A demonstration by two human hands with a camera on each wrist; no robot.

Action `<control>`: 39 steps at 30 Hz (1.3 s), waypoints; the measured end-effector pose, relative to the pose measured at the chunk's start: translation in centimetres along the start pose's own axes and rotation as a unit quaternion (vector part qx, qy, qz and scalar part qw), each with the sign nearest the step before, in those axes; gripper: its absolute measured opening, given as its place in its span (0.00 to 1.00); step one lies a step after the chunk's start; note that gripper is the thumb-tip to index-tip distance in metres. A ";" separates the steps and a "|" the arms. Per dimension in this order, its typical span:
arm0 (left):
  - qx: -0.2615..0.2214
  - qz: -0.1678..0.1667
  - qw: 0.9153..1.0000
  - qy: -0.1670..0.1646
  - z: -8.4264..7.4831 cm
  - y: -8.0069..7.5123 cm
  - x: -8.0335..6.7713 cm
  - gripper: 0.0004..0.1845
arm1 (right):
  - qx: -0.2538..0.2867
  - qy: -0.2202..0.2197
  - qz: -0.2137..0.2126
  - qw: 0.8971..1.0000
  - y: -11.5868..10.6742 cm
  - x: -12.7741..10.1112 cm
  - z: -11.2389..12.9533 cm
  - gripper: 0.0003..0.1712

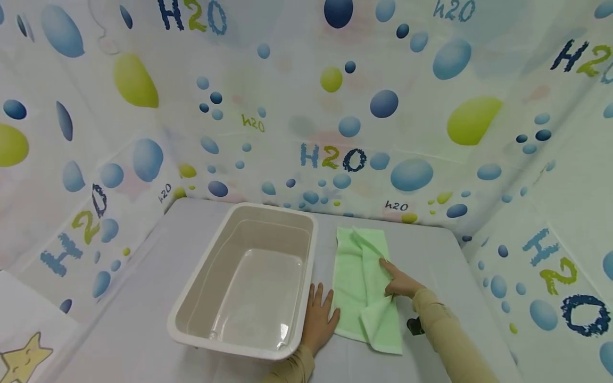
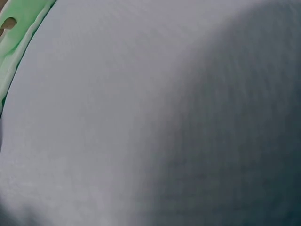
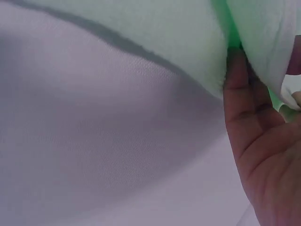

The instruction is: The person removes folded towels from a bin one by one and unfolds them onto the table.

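A light green towel (image 1: 351, 298) lies lengthwise on the table, its right part folded over toward the middle in loose creases. At its right edge my right hand (image 1: 403, 283) grips the cloth. The right wrist view has fingers of that hand (image 3: 256, 122) tucked into a fold of the towel (image 3: 183, 42), with another digit outside the fold. My left hand (image 1: 318, 323) rests with fingers spread between the towel and a beige plastic basin (image 1: 308, 255), by the towel's left edge. In the left wrist view, only a strip of towel (image 2: 21, 40) and table surface show clearly.
The basin, with nothing in it, takes up the left-middle of the white-covered table (image 1: 201, 367). A small black object (image 1: 415, 326) sits near the right forearm. Curtains (image 1: 287, 80) printed with blue and green drops surround the table's back and sides.
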State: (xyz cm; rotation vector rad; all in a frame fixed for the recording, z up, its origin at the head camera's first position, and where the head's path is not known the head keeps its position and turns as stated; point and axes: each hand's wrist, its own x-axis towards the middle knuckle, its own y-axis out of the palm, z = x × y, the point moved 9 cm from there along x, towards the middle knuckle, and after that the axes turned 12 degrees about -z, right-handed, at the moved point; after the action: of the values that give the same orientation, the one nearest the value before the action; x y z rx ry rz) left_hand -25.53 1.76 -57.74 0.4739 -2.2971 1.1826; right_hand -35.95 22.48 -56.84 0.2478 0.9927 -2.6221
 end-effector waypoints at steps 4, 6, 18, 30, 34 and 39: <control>0.003 0.000 1.000 0.001 -0.3 0.1 0.2 0.24 | -0.051 -0.029 -0.020 0.998 -1.4 -0.3 -0.3 0.60; 0.002 -0.002 1.000 0.003 -0.5 0.3 0.3 0.24 | -0.070 -0.030 -0.030 0.997 -2.0 -0.5 -0.6 0.59; -0.006 0.007 1.000 0.000 -1.2 0.9 0.3 0.24 | -0.089 0.045 -0.059 0.993 -4.6 -2.1 -5.6 0.56; 0.026 0.014 1.000 0.000 0.1 -0.4 0.1 0.24 | -0.136 0.052 -0.076 0.986 -4.8 -3.1 -7.4 0.54; 0.033 0.019 0.999 0.009 -0.1 -0.7 0.3 0.24 | -0.157 0.033 -0.074 0.984 -5.0 -2.8 -7.6 0.52; 0.040 0.030 0.999 0.012 -0.4 -0.5 0.4 0.25 | -0.191 0.022 -0.083 0.978 -5.6 -2.8 -8.2 0.51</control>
State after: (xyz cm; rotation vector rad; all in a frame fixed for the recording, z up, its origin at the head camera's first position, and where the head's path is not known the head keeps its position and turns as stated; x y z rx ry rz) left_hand -25.51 1.82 -56.95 0.4202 -2.2641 1.3072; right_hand -35.00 32.57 -58.70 0.1325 1.5651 -2.5070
